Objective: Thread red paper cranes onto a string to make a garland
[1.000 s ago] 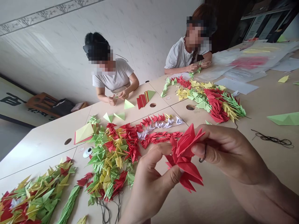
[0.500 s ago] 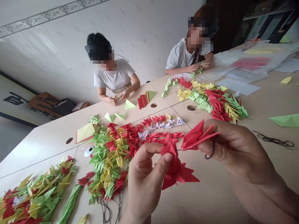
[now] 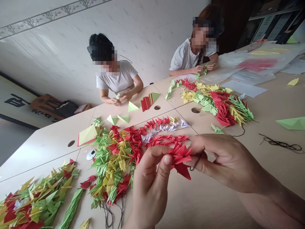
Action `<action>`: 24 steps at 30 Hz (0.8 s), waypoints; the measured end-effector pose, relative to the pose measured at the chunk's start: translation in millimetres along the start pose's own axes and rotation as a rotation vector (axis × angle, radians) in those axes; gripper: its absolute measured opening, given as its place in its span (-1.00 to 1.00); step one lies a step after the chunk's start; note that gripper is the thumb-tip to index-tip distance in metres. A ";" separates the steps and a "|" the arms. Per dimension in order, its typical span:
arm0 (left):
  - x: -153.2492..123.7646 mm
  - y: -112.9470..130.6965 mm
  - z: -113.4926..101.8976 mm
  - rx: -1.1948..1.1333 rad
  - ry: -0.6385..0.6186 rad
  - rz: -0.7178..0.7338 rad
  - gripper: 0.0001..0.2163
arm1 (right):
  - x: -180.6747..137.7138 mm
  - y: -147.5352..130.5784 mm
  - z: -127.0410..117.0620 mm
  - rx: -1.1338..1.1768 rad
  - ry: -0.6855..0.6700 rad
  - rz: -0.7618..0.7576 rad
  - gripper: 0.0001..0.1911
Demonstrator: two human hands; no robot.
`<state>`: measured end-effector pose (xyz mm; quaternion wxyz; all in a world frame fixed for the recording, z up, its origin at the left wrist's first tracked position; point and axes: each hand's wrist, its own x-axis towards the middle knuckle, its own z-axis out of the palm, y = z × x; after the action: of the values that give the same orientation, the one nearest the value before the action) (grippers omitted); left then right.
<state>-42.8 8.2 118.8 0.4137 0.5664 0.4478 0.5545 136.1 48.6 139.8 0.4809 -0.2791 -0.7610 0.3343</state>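
Red folded paper cranes [image 3: 179, 156] are bunched together in front of me, their pointed tips spread. My left hand [image 3: 152, 178] pinches the left side of this bunch between thumb and forefinger. At its right side, my right hand [image 3: 219, 162] is closed, fingertips against the red paper. A thin black cord [image 3: 197, 161] comes out between the right thumb and forefinger and curves down over the thumb. How the cord passes through the paper is hidden by the fingers and folds.
Heaps of green, yellow and red cranes [image 3: 111, 165] lie on the table [image 3: 202, 206] at left, with another pile [image 3: 221, 108] beyond my right hand. Loose black cord [image 3: 281, 143] lies at right. Two people sit across the table, handling green paper.
The red crane in my right hand has moved left and down against those in my left hand, forming one bunch. A green crane beyond my right hand has come into view.
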 end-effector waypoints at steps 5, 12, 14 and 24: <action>-1.9 0.2 2.1 -0.046 -0.043 0.021 -0.77 | -2.8 2.4 -1.5 0.048 0.011 0.166 -0.87; -1.4 1.7 7.2 -0.113 -0.069 -0.022 -0.61 | -3.5 3.1 -3.6 -0.019 -0.114 0.105 -0.87; -1.0 2.3 5.5 -0.100 -0.069 -0.028 -0.56 | -3.6 1.8 -3.4 -0.013 -0.041 0.099 -0.83; 0.4 -6.5 4.4 0.089 -0.131 0.064 -0.28 | -5.6 1.7 -4.4 0.183 0.192 0.175 -0.86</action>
<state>-38.7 10.4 112.4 0.3986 0.6333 0.4255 0.5089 142.5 46.5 136.8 0.5438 -0.3298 -0.6508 0.4148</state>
